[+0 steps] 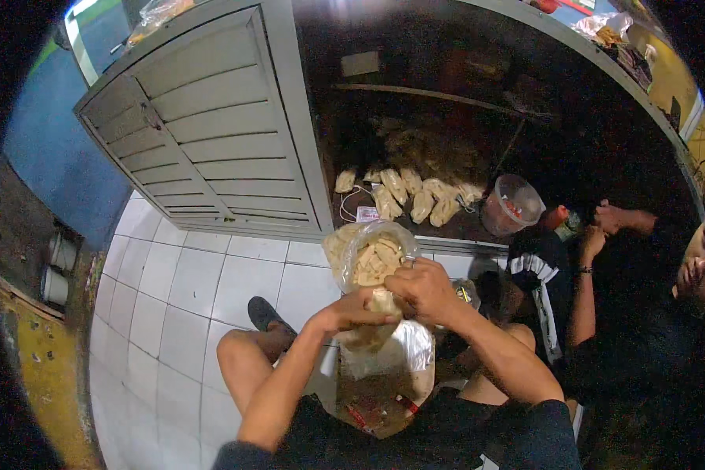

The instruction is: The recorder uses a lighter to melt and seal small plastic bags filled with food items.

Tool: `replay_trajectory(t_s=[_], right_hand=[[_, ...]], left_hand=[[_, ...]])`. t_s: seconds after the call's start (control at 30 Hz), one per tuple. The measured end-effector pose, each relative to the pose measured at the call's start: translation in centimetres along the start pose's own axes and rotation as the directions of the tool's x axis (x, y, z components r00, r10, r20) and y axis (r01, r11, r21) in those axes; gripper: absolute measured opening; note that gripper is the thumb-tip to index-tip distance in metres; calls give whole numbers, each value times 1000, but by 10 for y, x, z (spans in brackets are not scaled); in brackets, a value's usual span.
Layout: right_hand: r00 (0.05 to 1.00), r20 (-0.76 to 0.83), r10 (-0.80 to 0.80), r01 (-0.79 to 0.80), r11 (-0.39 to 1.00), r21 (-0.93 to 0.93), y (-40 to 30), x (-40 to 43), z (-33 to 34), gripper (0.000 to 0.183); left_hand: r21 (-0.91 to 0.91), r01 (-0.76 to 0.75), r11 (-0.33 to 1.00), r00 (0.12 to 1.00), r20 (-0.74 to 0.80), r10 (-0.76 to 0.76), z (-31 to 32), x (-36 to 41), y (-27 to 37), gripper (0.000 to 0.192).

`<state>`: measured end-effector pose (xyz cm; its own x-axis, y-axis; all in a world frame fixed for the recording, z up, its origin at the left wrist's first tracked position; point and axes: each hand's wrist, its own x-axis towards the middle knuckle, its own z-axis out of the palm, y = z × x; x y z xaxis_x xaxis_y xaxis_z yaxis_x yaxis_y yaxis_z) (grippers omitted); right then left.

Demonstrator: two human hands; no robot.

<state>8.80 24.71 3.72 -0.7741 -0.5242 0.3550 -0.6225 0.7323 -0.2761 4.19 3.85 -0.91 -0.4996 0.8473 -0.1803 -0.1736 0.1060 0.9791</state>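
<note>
My left hand (352, 311) holds a small clear plastic bag (383, 304) with pale pieces in it, just in front of a large open plastic bag (348, 267) full of pale, flat food pieces (379, 258). At the small bag's upper right edge, my right hand (422, 286) has its fingers bent and pinched on the plastic. Below both hands lies a board (358, 388) with a stack of clear plastic (416, 346) and small red items (406, 404) on it.
Several filled small bags (393, 185) lie on the cabinet's floor beside a clear plastic tub (512, 205). A louvered door (211, 129) stands at the left. Another person's hands (600, 226) are at the right. White tiles (170, 294) cover the floor.
</note>
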Motion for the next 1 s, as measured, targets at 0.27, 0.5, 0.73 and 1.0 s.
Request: replay_trajectory(t_s=[0.27,0.5,0.73,1.0], right_hand=[[933,-105,344,-337,938,84,5,7,30,17],[822,15,570,-516,733,443,15,11,31,28],[885,133,446,-453,759,468,12,16,17,26],[894,-84,439,-446,889,-102,26,14,26,21]], left_hand=[[919,-20,395,638,-292,712,16,14,13,53],[362,-195,911,871,-364,331,0,7,12,55],[-101,-49,994,992,-123,36,-16,-2,17,58],[910,-118,398,605,-252,755,20,6,27,55]])
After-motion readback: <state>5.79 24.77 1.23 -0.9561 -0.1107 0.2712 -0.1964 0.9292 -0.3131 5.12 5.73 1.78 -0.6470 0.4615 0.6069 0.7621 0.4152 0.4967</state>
